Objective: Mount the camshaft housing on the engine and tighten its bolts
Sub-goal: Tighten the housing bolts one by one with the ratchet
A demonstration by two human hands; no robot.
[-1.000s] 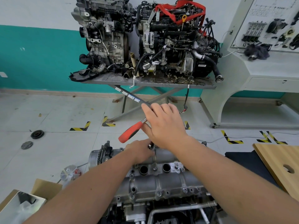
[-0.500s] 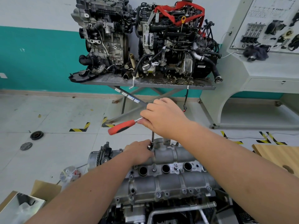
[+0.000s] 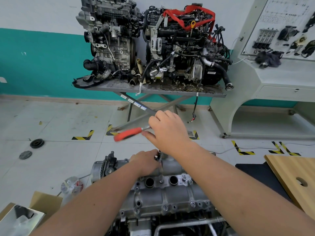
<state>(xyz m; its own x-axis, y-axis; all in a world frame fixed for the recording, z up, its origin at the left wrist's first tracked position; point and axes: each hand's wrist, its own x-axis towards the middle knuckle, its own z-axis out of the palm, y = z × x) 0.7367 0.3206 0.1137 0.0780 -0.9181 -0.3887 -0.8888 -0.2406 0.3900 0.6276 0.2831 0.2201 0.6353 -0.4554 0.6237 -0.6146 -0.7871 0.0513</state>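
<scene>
Two hands on one bolt: right hand [image 3: 167, 129] grips the ratchet [image 3: 128, 134] at its head, while left hand [image 3: 145, 161] pinches the socket extension [image 3: 159, 155] to keep it seated on the far-edge bolt. Camshaft housing [image 3: 163, 193] already sits on the engine. Since half a second ago, the red handle's swung right.

A: Any text legible?
B: Nope — nothing readable. White stickers [image 3: 134, 102] w/ blue print on the table's cross leg [image 3: 141, 106], too small to make out.
A: Engine label?
B: Small white tag [image 3: 211, 72] on the right-hand engine [image 3: 184, 48] — blurred. Display board [image 3: 283, 29] has a faint diagram, no legible words.
</scene>
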